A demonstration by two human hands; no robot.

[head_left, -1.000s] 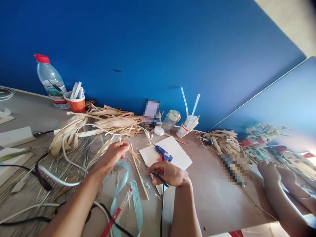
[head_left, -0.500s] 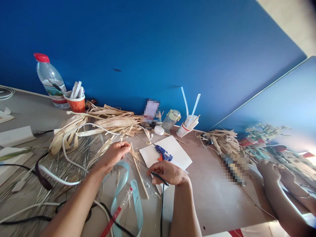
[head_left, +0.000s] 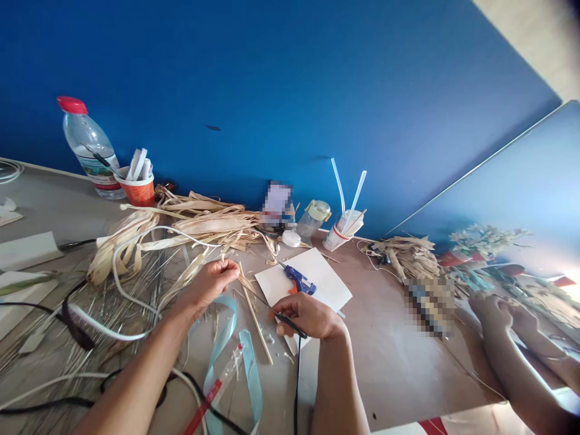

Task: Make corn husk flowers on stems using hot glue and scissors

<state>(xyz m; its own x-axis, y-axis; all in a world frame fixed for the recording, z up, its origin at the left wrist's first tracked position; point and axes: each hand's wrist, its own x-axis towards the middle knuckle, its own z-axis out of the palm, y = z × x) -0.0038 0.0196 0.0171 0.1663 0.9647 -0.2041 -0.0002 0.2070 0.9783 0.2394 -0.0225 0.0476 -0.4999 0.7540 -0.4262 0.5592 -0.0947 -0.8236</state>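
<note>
My left hand (head_left: 212, 283) is closed in a pinch above the table, left of the white card. A small tan husk scrap (head_left: 246, 283) shows at its fingertips; whether the fingers grip it is unclear. Fingers of my right hand (head_left: 304, 315) are wrapped round a slim black tool (head_left: 291, 325), its kind hard to make out, with a thin end pointing left. Just beyond that hand, a blue glue gun (head_left: 299, 280) lies on the white card (head_left: 330, 279). Between my hands, a thin wooden stick (head_left: 258, 329) rests on the table, near a light blue ribbon (head_left: 252, 374).
Dried corn husks (head_left: 212, 226) and many thin wires (head_left: 136, 290) spread out on the left. A water bottle (head_left: 93, 151), a red cup (head_left: 138, 192), a jar (head_left: 313, 219) and a cup with straws (head_left: 338, 237) line the blue partition. Another person's hands (head_left: 498, 314) are at far right.
My right hand and the black tool have shifted very slightly left. My left hand keeps its pinch in nearly the same place. The view has moved a touch.
</note>
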